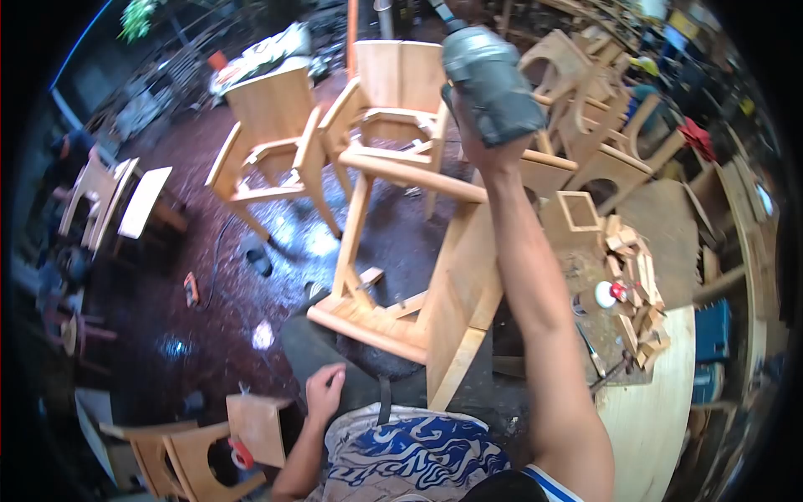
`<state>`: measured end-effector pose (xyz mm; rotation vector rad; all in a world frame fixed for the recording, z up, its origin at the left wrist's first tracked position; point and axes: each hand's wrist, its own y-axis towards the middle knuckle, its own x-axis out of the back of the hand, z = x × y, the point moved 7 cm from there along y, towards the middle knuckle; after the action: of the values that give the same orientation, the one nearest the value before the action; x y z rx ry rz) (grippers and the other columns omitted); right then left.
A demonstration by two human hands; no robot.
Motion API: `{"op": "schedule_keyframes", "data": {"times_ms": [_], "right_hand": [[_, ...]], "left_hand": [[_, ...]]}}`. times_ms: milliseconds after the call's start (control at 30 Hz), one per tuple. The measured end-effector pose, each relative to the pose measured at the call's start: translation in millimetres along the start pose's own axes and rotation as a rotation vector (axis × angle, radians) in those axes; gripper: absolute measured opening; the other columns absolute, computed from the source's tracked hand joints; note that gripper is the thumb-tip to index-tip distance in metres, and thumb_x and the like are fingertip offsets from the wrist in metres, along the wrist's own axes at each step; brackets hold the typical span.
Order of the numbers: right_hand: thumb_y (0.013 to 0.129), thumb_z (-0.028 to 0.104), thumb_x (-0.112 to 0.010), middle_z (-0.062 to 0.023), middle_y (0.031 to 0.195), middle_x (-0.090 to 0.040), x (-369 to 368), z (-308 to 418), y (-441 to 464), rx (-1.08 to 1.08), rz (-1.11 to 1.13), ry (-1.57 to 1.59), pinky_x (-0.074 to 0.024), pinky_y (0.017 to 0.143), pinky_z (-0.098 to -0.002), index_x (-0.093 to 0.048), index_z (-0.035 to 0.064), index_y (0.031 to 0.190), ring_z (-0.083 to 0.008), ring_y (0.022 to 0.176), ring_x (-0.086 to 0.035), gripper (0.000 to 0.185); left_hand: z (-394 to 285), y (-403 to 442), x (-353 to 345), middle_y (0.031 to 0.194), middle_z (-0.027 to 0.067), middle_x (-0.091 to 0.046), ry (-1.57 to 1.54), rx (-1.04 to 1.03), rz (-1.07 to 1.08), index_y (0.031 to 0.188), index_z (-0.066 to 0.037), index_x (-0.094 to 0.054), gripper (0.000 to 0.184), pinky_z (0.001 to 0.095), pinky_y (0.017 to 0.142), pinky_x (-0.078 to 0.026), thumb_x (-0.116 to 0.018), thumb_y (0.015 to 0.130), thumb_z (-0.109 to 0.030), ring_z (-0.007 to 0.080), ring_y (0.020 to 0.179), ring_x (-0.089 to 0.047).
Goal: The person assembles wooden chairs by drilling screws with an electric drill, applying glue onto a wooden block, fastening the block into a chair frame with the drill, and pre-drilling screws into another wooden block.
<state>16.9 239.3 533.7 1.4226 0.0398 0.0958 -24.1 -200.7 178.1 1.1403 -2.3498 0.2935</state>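
Note:
My right hand is raised at the top centre, wrapped round the handle of a dark power drill that points up and away. Low and left of centre, my left hand has its fingers curled together near my lap; whether anything small is inside is hidden. Between the hands a wooden chair frame lies tilted on its side across my legs. Its armrest bar runs just below and left of the drill. Small corner blocks show inside the frame.
Two wooden chairs stand ahead. More chair frames are stacked at the upper right. Wood offcuts and a white bottle with a red cap sit on the right-hand bench. A cable and orange tool lie on the floor.

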Motion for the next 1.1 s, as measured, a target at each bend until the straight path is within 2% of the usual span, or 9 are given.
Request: {"op": "schedule_keyframes", "data": {"times_ms": [33, 100, 167, 367, 500, 567, 667, 933, 1100], "right_hand": [[0.081, 0.009, -0.076, -0.0133, 0.102, -0.073, 18.1, 11.4, 10.2, 0.104, -0.031, -0.163, -0.0535, 0.086, -0.0357, -0.065, 0.0017, 0.122, -0.0219, 0.092, -0.069, 0.043], [0.087, 0.005, -0.068, -0.0106, 0.102, -0.072, 61.5, 16.6, 19.4, -0.222, -0.292, 0.296, -0.0508, 0.09, -0.0344, -0.069, -0.0014, 0.112, -0.0191, 0.094, -0.067, 0.026], [0.088, 0.001, -0.063, -0.0118, 0.104, -0.07, 117.0, 40.8, 21.1, -0.274, -0.338, 0.172, -0.0491, 0.088, -0.0327, -0.069, -0.0033, 0.1, -0.0191, 0.089, -0.065, 0.014], [0.084, 0.0, -0.067, -0.0103, 0.098, -0.069, 287.5, 58.5, -56.0, -0.559, -0.348, -0.112, -0.0491, 0.086, -0.0305, -0.069, -0.0038, 0.1, -0.0178, 0.089, -0.064, 0.016], [0.078, 0.002, -0.076, -0.0092, 0.097, -0.069, 379.6, 31.7, -187.9, -0.801, -0.202, -0.482, -0.0521, 0.083, -0.0315, -0.067, -0.0018, 0.103, -0.0198, 0.086, -0.066, 0.028], [0.075, 0.001, -0.078, -0.0075, 0.095, -0.07, 410.2, 28.1, -256.8, -0.895, -0.331, -0.549, -0.0539, 0.081, -0.0352, -0.067, -0.0014, 0.099, -0.0204, 0.084, -0.067, 0.027], [0.073, 0.002, -0.078, -0.0066, 0.092, -0.071, 463.9, 17.8, -350.3, -0.815, -0.38, -0.782, -0.0545, 0.079, -0.0343, -0.069, -0.0016, 0.095, -0.0188, 0.083, -0.068, 0.024], [0.078, 0.016, -0.077, -0.0121, 0.092, -0.073, 477.0, 7.8, -403.3, -0.901, -0.487, -1.097, -0.0524, 0.081, -0.0419, -0.07, -0.0052, 0.095, -0.0259, 0.08, -0.067, 0.028], [0.085, 0.019, -0.076, -0.0148, 0.101, -0.072, 457.4, 19.6, -401.3, -1.212, -0.474, -0.98, -0.0508, 0.088, -0.042, -0.068, -0.0074, 0.103, -0.0279, 0.088, -0.065, 0.033]], "left_hand": [[-0.6, -10.9, -4.2, 0.1, 0.0164, -0.074, -0.016, 0.002, 0.011, 0.102, 0.001, -0.073, 0.019, 0.0357, 0.087, -0.054, -0.066, 0.089, -0.012, 0.0291, 0.095, -0.072], [1.5, -30.4, -14.6, 0.099, 0.0162, -0.073, -0.007, 0.029, 0.043, 0.101, 0.001, -0.073, 0.019, 0.0354, 0.088, -0.054, -0.066, 0.088, -0.011, 0.029, 0.095, -0.072], [0.8, -32.5, -28.4, 0.101, 0.0163, -0.073, 0.002, 0.03, 0.086, 0.101, 0.0, -0.073, 0.019, 0.036, 0.088, -0.054, -0.067, 0.088, -0.012, 0.0296, 0.096, -0.071], [3.2, 31.5, -72.4, 0.126, 0.0186, -0.063, 0.143, -0.189, 0.133, 0.111, -0.001, -0.069, 0.029, 0.0439, 0.106, -0.043, -0.07, 0.084, -0.013, 0.0367, 0.119, -0.057], [37.4, 72.8, -81.1, 0.142, 0.0224, -0.049, 0.379, -0.159, 0.079, 0.123, -0.004, -0.063, 0.045, 0.0491, 0.112, -0.034, -0.073, 0.083, -0.021, 0.0413, 0.133, -0.042], [59.3, 77.8, -83.9, 0.146, 0.0216, -0.046, 0.446, -0.15, 0.087, 0.131, -0.006, -0.06, 0.053, 0.0495, 0.115, -0.031, -0.073, 0.083, -0.024, 0.0415, 0.138, -0.037], [71.8, 75.6, -89.6, 0.152, 0.0202, -0.041, 0.562, -0.163, 0.157, 0.138, -0.009, -0.056, 0.063, 0.0506, 0.117, -0.027, -0.076, 0.081, -0.027, 0.0418, 0.144, -0.032], [62.8, 74.1, -99.7, 0.151, 0.0209, -0.041, 0.614, -0.243, 0.214, 0.136, -0.009, -0.058, 0.067, 0.0526, 0.118, -0.027, -0.081, 0.077, -0.03, 0.0426, 0.144, -0.031], [62.4, 75.5, -98.4, 0.154, 0.0182, -0.039, 0.587, -0.278, 0.189, 0.137, -0.011, -0.057, 0.064, 0.0546, 0.118, -0.027, -0.079, 0.08, -0.03, 0.0427, 0.144, -0.03]]}}
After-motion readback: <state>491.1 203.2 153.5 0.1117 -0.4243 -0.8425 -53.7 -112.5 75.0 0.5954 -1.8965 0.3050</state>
